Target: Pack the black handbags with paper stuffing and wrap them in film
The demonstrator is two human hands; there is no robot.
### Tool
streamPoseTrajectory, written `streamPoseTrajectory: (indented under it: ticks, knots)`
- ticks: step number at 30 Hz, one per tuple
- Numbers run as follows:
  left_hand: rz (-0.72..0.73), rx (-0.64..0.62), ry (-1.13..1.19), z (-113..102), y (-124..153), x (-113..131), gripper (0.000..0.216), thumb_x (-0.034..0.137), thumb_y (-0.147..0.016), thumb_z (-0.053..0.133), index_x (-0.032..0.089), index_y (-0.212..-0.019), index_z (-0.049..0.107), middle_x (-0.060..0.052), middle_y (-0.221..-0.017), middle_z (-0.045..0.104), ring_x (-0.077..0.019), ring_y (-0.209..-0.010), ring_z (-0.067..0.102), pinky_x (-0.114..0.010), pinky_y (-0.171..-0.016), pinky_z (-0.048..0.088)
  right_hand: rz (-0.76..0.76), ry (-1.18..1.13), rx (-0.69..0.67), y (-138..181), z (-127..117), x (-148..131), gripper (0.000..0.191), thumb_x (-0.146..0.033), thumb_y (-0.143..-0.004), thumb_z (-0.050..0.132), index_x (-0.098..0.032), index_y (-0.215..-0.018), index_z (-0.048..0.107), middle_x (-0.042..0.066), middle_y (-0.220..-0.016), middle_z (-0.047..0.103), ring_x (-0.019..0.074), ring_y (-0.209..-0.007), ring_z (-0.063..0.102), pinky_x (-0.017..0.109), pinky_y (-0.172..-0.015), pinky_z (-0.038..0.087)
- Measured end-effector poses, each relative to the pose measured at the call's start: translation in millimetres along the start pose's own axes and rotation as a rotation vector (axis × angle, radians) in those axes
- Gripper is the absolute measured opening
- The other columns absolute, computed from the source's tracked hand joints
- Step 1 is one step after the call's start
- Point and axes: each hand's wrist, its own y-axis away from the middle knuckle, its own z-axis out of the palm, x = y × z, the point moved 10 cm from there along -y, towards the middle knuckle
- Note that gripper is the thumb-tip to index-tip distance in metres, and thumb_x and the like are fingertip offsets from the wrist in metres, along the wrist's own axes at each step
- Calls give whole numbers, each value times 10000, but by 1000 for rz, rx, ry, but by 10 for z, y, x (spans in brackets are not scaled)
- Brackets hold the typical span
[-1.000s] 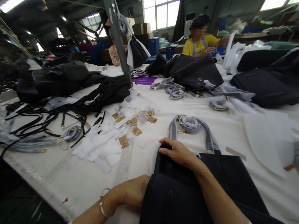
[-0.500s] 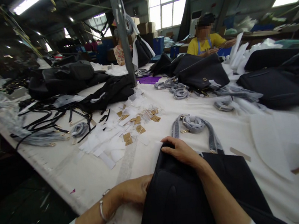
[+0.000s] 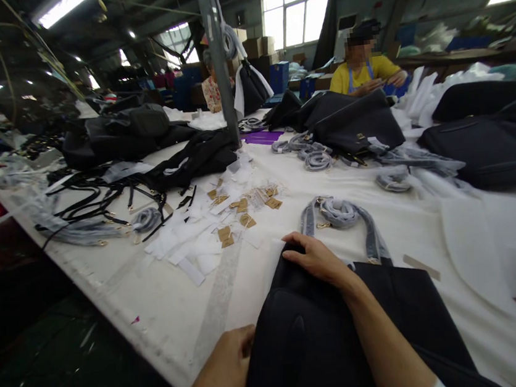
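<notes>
A black bag [image 3: 311,336] lies in front of me on the white table [image 3: 167,297]. My right hand [image 3: 314,258] rests on the bag's far top edge, fingers curled over it. My left hand [image 3: 225,371] grips the bag's near left side, fingertips hidden behind the fabric. A wrapped grey strap [image 3: 342,215] lies just beyond my right hand.
White paper slips and brown tags [image 3: 223,219] are scattered to the left. Black straps [image 3: 100,202] and dark bags [image 3: 120,131] lie further left. More black bags [image 3: 352,123] sit at the back right. A person in yellow [image 3: 363,73] works across the table. A metal post [image 3: 222,67] stands mid-table.
My left hand has slid down and toward me along the bag's side. My right hand has stayed on the top edge. The view has shifted a little to the left.
</notes>
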Motion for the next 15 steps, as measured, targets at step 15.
streamPoseTrajectory:
  ticks: [15]
  knots:
    - [-218,-545,-231,101,55,49,215,324,-734,520,165,-590,529,49,-414,425,-75,-320,356,-173,-312,247,3,21,-59,21,57,65,435,-178,-705,664,-258,-1130,618,37,-1094,653,228,-1054,581,387,-971,407]
